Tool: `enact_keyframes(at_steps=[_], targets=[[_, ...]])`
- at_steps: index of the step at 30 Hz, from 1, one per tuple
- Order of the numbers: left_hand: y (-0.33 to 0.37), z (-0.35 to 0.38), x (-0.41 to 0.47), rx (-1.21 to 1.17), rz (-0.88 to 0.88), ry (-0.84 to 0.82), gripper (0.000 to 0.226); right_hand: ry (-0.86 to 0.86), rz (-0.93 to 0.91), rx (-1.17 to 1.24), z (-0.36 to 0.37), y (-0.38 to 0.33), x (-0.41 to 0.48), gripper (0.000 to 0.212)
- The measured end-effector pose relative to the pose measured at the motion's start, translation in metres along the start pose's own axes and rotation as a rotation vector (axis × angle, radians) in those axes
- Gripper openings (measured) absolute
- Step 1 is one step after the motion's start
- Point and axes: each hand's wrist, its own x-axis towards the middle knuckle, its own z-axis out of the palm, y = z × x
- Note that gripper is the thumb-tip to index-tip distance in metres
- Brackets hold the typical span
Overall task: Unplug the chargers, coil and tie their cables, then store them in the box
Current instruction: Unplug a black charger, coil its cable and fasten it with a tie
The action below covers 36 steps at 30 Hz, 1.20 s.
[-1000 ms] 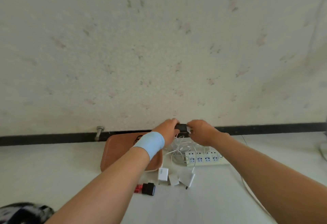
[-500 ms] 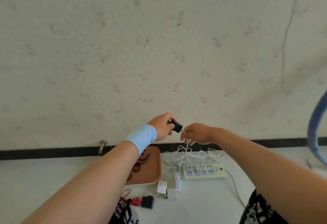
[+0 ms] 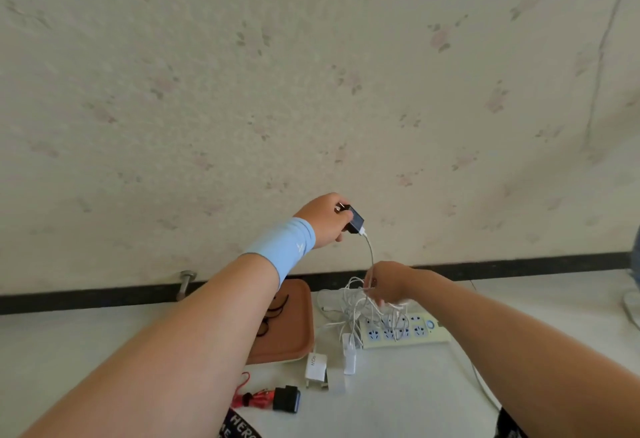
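- Left hand (image 3: 323, 219) has gone up since half a second ago, taking the black charger (image 3: 355, 222) with it; right hand (image 3: 388, 285) has dropped away from the charger down to the cable pile.
- Head view: left grip is wrapped round the black charger, held in the air in front of the wall, prongs pointing up-left out of the fist.
- White cable (image 3: 370, 250) is plugged into the charger's lower end and hangs to the right hand.
- Right grip pinches that cable at the top of the white cable tangle (image 3: 348, 306); fingertips are blurred.
- Tangle lies on the floor (image 3: 398, 396), partly over the power strip (image 3: 420, 332).
- Brown box (image 3: 291, 330) sits just left of the tangle, black loops (image 3: 277, 302) inside, partly hidden by the left forearm.
- In front of the box: 50W white charger (image 3: 316, 366) and a second white charger (image 3: 349, 358), side by side.
- Nearer the camera: black adapter (image 3: 286, 399) with a red cord (image 3: 254, 399).
- Blue wristband (image 3: 287, 247) is on the left wrist.
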Motion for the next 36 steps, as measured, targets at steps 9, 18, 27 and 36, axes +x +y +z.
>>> enact_keyframes(at_steps=[9, 18, 27, 36], targets=[[-0.013, -0.009, 0.012, 0.44, -0.122, 0.02, 0.031, 0.145, -0.103, 0.103, -0.028, -0.018, -0.01, 0.081], [-0.002, -0.011, 0.009, 0.393, -0.133, 0.111, 0.03, 0.314, -0.112, -0.155, -0.053, -0.006, -0.027, 0.058], [-0.001, 0.006, 0.013, 0.209, -0.053, -0.022, 0.023, 1.016, -0.609, -0.164, -0.057, -0.016, -0.021, 0.012], [0.003, 0.014, 0.006, -0.399, -0.237, -0.293, 0.028, 0.817, -0.325, 0.385, -0.059, -0.025, -0.031, 0.016]])
